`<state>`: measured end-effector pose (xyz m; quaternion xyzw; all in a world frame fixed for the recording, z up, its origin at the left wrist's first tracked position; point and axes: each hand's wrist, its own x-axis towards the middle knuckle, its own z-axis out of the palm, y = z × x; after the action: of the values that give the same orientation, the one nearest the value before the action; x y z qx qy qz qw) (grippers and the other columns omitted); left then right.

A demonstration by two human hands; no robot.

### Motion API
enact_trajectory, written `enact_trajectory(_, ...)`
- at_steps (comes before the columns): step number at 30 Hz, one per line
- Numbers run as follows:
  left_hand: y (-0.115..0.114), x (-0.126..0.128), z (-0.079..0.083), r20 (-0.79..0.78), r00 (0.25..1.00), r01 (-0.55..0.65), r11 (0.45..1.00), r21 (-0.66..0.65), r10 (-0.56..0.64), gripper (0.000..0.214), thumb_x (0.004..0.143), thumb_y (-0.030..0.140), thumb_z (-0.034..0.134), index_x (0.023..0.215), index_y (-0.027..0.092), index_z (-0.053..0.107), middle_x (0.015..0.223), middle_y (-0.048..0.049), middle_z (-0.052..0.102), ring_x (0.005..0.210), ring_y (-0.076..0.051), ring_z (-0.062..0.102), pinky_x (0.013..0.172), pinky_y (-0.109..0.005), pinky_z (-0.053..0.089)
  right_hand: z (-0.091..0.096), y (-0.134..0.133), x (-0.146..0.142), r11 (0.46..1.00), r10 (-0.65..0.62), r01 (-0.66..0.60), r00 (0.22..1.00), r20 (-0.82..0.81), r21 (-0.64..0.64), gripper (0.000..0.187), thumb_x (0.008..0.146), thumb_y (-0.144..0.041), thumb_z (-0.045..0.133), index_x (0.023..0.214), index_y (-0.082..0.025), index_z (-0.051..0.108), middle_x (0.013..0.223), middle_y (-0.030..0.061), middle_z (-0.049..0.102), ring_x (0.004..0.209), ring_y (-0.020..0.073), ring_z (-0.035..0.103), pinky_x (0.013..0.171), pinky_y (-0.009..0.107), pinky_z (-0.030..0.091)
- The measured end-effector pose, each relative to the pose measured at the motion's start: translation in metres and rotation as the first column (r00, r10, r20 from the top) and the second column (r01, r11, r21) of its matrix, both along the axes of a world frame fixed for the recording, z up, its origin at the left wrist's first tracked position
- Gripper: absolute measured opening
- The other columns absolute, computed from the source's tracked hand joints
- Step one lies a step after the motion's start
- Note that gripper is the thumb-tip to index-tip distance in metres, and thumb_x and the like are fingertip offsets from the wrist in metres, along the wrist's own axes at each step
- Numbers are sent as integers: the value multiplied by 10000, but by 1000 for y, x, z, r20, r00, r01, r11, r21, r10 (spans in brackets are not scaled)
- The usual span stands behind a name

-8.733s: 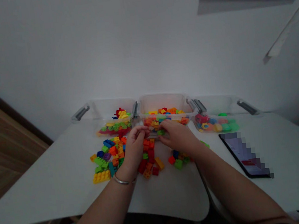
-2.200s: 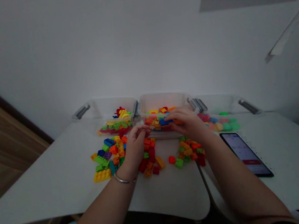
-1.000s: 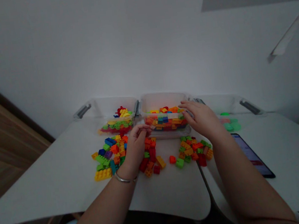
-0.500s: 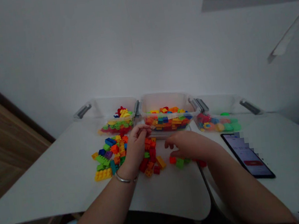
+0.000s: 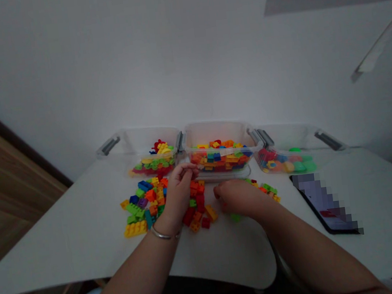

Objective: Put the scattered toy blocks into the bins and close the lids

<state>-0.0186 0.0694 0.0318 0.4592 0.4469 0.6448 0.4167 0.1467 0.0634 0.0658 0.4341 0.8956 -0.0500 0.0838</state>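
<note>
My left hand (image 5: pixel 180 186) rests over a loose pile of colourful building bricks (image 5: pixel 137 228). Its fingers are curled with the tips pressed together, and anything in them is too small or hidden to make out. To the right, my right hand (image 5: pixel 239 197) reaches down palm-first, fingers closed at a red building brick (image 5: pixel 224 207) that shows just below them. A green brick (image 5: pixel 236 217) peeks out beneath that hand. More small bricks (image 5: pixel 270 189) lie past its wrist, partly covered by the arm.
Three clear bins stand along the wall: a left bin (image 5: pixel 135 140), a middle bin (image 5: pixel 215 128) of bricks and a right bin (image 5: pixel 286 132) of rounder pieces. A phone (image 5: pixel 322 213) lies on the right of the white table (image 5: pixel 68 237). The table's front edge is curved.
My right hand has shifted slightly left and its fingers have closed down at the red brick, uncovering bricks behind its wrist. My left hand has stayed in place.
</note>
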Motion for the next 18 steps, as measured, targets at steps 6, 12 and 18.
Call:
enact_trajectory(6, -1, 0, 0, -4, 1000, -10, 1000, -4, 10, 119, 759, 300, 600, 803, 196, 637, 782, -18, 659, 750, -152, 620, 742, -293, 508, -4, 2, 8, 997, 5, -6, 1000, 15, 82, 277, 713, -193, 703, 986, -178, 741, 919, 155, 756, 850, 324, 719, 699, 382, 561)
enact_trajectory(12, -1, 1, 1, 23, 1000, -4, 1000, -2, 4, 97, 756, 283, 609, 782, 194, 636, 770, -15, 664, 735, -143, 623, 743, -286, 514, -11, 9, 8, 994, 56, -52, 998, -39, 100, 212, 756, -116, 626, 916, -184, 748, 875, 137, 757, 808, 311, 715, 695, 382, 550)
enact_trajectory(18, 0, 1, -1, 30, 1000, 7, 1000, 9, -7, 105, 754, 286, 607, 795, 194, 636, 785, -14, 671, 741, -144, 625, 753, -292, 518, 14, 9, 13, 972, 219, -173, 913, -345, 160, 273, 856, -105, 523, 1061, -187, 684, 1045, 86, 711, 972, 219, 659, 843, 342, 513)
